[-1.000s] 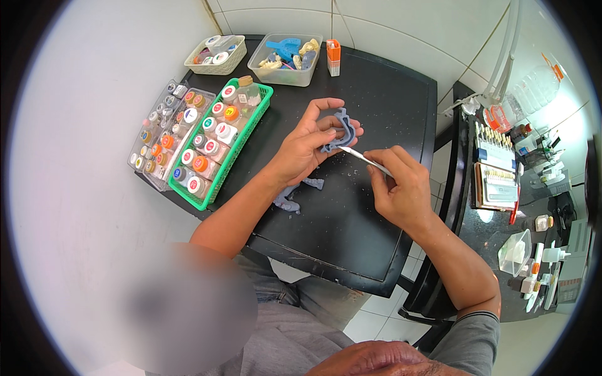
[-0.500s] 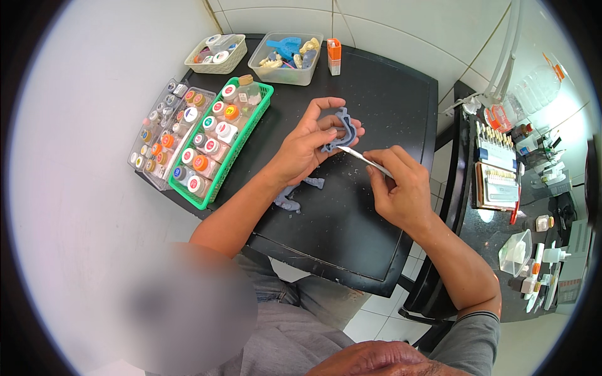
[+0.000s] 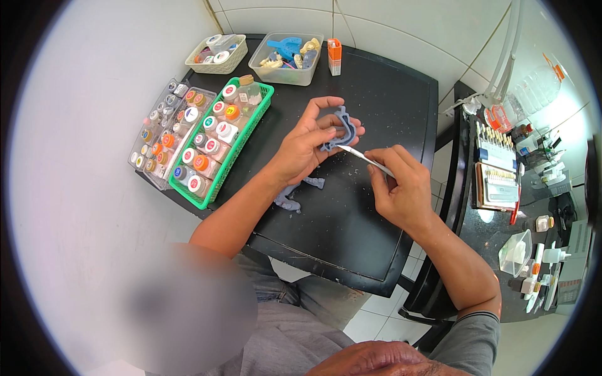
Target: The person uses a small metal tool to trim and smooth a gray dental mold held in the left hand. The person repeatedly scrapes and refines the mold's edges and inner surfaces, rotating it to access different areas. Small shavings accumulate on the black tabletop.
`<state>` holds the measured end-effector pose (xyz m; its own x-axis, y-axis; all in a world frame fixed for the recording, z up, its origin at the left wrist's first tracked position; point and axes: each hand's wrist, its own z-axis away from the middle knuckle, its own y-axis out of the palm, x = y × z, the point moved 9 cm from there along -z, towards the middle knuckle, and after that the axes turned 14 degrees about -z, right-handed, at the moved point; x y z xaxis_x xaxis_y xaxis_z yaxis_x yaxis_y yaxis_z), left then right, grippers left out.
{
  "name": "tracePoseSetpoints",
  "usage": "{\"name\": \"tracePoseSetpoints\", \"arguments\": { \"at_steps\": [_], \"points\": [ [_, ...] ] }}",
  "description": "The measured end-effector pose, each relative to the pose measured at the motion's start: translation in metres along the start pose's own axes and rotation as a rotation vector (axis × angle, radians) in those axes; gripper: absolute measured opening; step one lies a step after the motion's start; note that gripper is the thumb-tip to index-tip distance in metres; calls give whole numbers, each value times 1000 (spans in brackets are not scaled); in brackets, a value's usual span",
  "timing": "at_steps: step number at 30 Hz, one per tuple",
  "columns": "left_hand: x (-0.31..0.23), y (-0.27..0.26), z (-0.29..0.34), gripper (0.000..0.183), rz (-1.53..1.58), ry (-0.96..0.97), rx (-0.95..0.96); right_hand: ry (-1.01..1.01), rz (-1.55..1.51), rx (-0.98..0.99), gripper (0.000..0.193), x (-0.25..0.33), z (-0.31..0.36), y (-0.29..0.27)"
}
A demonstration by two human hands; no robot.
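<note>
My left hand (image 3: 311,139) grips a grey-blue, arch-shaped dental model (image 3: 348,130) between thumb and fingers, its curve facing right. In my right hand (image 3: 401,185) is a slim white knife-like carving tool (image 3: 362,157), held like a pen. Its pointed tip meets or nearly meets the lower end of the arch; I cannot tell which. Below my left wrist, a second grey-blue dental arch piece (image 3: 288,202) lies on the black table (image 3: 326,235), partly covered by the forearm. Small pale shavings are scattered on the tabletop under the hands.
A green basket (image 3: 256,119) and a clear tray (image 3: 135,149) of small jars stand at left. Behind are a cream basket (image 3: 216,67), a clear tub (image 3: 285,74) with dental models and an orange-white box (image 3: 335,57). A cluttered side counter (image 3: 467,250) runs along the right.
The carving tool's tip has shifted very slightly left along the arch's lower end. The dental model has tilted a little in my left hand. All else stays in place.
</note>
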<state>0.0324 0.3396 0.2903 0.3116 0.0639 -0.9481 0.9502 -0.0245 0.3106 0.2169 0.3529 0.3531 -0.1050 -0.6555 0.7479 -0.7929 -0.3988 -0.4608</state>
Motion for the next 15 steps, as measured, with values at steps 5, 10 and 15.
{"name": "tracePoseSetpoints", "arguments": {
  "at_steps": [5,10,15],
  "points": [
    [0,3,-1,58,6,16,28,3,-3,0,24,-1,0,0],
    [-1,3,-1,57,3,13,34,-9,-15,4,24,1,-1,0],
    [-3,3,0,56,15,12,39,-11,-19,4,24,3,-2,0]
  ]
}}
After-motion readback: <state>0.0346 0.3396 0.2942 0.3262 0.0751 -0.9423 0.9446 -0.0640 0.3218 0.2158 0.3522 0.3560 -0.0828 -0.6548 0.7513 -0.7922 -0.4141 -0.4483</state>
